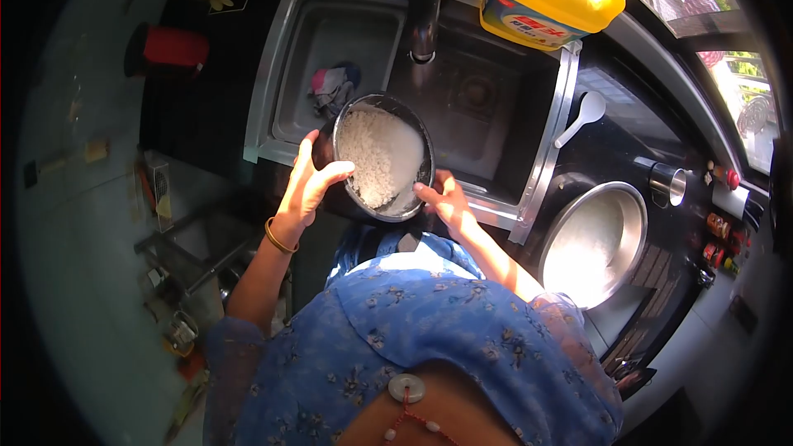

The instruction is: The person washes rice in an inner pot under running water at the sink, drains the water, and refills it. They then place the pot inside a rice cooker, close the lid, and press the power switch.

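Left hand (pixel 306 182) and right hand (pixel 448 200) both grip dark pot (pixel 404 209) at rim; if a thumb slips or pot over-tilts, rice (pixel 370 157) could spill into sink (pixel 496 213).

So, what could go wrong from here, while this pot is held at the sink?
The rice is heaped toward one side, with cloudy water at the other; if the pot tips much, both might spill out.

The left hand and right hand hold the pot from two sides; if one loses grip, it could drop against the front edge of the sink.
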Available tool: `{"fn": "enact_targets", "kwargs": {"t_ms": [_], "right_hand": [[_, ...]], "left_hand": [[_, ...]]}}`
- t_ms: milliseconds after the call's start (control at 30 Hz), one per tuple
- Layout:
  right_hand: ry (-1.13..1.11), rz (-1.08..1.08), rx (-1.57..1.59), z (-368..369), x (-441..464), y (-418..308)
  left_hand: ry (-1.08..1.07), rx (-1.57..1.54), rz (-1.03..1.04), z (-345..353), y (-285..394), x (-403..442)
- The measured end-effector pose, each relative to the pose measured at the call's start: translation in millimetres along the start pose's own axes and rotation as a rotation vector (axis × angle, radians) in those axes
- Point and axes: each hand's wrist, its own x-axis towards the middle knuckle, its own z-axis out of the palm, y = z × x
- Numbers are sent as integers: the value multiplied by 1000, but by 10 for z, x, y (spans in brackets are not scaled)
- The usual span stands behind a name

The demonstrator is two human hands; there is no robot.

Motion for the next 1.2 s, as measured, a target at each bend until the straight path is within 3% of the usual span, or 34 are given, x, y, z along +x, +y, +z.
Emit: {"fn": "enact_targets", "kwargs": {"t_ms": [67,133,167,233,333,400,467,1200], "right_hand": [[296,-516,-471,-38,57,5],[348,-873,-596,-65,128,-142],[348,-873,-596,-52,161,-223],[136,-864,-647,33,232,-346],[103,-904,-928,195,420,-332],[102,-884,-954,236,496,-291],[94,-781,-1078,262,567,-243],[184,-775,-1118,396,673,-130]], "left_hand": [[4,-2,-13,-2,-6,-4],[5,39,13,3,-8,-1],[5,39,13,-1,-10,-3],[-18,29,-28,-16,-21,-12],[-4,12,-45,17,-20,-19],[-11,5,-54,27,-9,-26],[-17,-2,-60,22,-15,-15],[0,82,14,32,-51,-35]]}}
